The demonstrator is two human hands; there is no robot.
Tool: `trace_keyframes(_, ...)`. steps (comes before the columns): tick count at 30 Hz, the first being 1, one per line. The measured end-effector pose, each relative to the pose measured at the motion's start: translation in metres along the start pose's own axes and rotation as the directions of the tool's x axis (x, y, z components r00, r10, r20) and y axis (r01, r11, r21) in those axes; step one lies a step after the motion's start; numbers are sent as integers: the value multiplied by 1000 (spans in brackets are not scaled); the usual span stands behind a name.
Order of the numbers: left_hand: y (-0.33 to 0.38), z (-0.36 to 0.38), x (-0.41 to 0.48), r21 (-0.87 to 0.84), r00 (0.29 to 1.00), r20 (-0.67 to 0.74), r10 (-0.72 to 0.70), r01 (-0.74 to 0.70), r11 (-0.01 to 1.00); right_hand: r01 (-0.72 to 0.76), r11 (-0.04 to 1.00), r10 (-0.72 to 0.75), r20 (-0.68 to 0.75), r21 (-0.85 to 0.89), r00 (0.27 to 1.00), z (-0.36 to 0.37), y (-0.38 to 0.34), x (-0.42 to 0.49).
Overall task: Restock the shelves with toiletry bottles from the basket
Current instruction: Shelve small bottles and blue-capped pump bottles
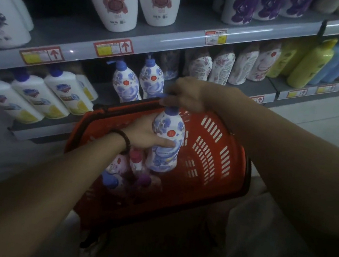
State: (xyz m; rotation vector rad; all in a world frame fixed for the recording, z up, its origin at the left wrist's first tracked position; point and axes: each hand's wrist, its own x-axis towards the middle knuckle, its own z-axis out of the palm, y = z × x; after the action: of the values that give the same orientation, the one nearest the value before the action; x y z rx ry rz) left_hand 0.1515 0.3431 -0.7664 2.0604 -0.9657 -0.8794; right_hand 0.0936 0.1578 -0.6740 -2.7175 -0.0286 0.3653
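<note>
Both bare arms reach out from close by toward the shelves (178,40), which are full of bottles in many colours. Low in front of them is the red basket (209,152), tipped so that its open side faces the person. I think the job is only partway done. Two matching bottles (126,83) stand on the lower shelf just behind the basket, but one blue-and-white pump bottle (166,141) is not on the shelf yet. It is held upright over the basket's open side. More bottles lie down inside the basket, one a pink-capped bottle (136,159) and one a blue-capped bottle (110,180). They need to go up too. The left hand (145,135) holds the pump bottle round its middle, palm on the side and thumb bent across the front. Its other fingers are hidden behind the bottle. The right hand (188,95) sits on top, fingers curled close together round the blue pump head, and the spout pokes out past them.
</note>
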Motion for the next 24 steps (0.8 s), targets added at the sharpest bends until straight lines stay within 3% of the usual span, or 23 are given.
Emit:
trace_keyframes(7, 5, 1, -1, -153, 999, -37, 31, -36, 988, -49, 996, 56, -86, 79, 995, -4, 0, 5)
trace_keyframes(14, 5, -5, 4, -121, 991, -113, 72, -85, 989, -33, 952, 90, -175, 304, 981, -4, 8, 7)
trace_keyframes(19, 8, -13, 13, -187, 985, -172, 29, -62, 980, -71, 852, 148, -109, 520, 983, 0, 22, 8)
trace_keyframes(24, 20, -22, 20, -274, 978, -206, 39, -96, 957, -92, 799, 144, -41, 594, 989, 5, 40, 7)
